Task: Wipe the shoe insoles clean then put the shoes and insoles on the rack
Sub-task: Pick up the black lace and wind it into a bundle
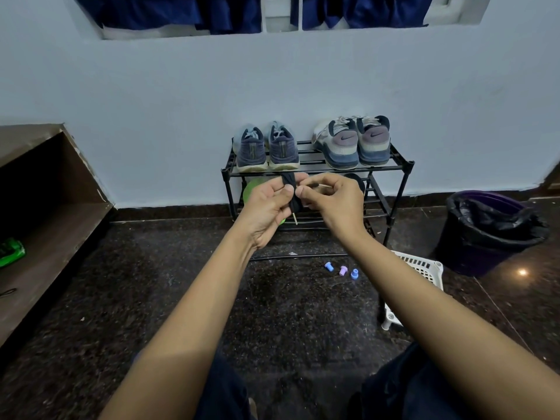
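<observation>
Both my hands are raised in front of a black metal rack [405,165]. My left hand [263,209] grips a bundled black shoelace [288,179], and one pale tip hangs below it. My right hand [335,201] pinches the lace's other end, whose pale tip pokes out to the right. On the rack's top shelf stand a dark blue pair of shoes [267,150] and a grey and blue pair of shoes [355,144]. On the lower shelf a green insole [252,187] shows behind my left hand and a dark insole [359,180] behind my right.
A dark bin [485,234] with a black liner stands at the right. A white plastic basket [422,268] and three small plastic pegs [342,270] lie on the dark floor. A low wooden bench [51,213] with a green packet [10,252] runs along the left.
</observation>
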A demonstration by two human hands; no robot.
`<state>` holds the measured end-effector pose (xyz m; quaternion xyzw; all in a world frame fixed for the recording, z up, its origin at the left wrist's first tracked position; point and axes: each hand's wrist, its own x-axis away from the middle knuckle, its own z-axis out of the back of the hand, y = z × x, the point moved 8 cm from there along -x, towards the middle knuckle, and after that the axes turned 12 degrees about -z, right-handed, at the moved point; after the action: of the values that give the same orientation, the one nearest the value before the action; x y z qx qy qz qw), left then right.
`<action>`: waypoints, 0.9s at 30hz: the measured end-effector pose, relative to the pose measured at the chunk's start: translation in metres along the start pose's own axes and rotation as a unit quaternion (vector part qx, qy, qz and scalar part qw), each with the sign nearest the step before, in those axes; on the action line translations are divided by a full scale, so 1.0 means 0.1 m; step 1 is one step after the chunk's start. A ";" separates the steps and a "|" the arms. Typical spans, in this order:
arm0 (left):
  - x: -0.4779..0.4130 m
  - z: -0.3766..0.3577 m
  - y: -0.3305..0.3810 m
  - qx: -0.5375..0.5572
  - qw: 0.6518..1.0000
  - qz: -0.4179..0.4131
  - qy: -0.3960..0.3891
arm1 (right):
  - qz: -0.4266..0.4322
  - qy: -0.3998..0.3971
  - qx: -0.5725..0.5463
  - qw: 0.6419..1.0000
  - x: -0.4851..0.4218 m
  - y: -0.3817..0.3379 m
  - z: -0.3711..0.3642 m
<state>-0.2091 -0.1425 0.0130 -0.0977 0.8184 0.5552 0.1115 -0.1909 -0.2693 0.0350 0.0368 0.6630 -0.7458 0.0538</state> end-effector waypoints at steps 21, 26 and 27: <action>0.00 0.03 -0.03 0.021 0.999 0.002 0.044 | 0.075 0.015 0.057 0.995 0.24 -0.07 -0.21; 0.00 -0.01 -0.07 0.028 0.998 0.019 0.049 | 0.079 0.045 0.032 0.995 0.23 -0.03 -0.20; 0.00 -0.01 -0.08 0.034 0.998 0.024 0.055 | 0.066 0.037 0.018 0.997 0.21 -0.01 -0.21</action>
<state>-0.2066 -0.1460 0.0058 -0.1042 0.8436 0.5237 0.0561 -0.2117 -0.2491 0.0305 0.1091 0.6471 -0.7505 0.0783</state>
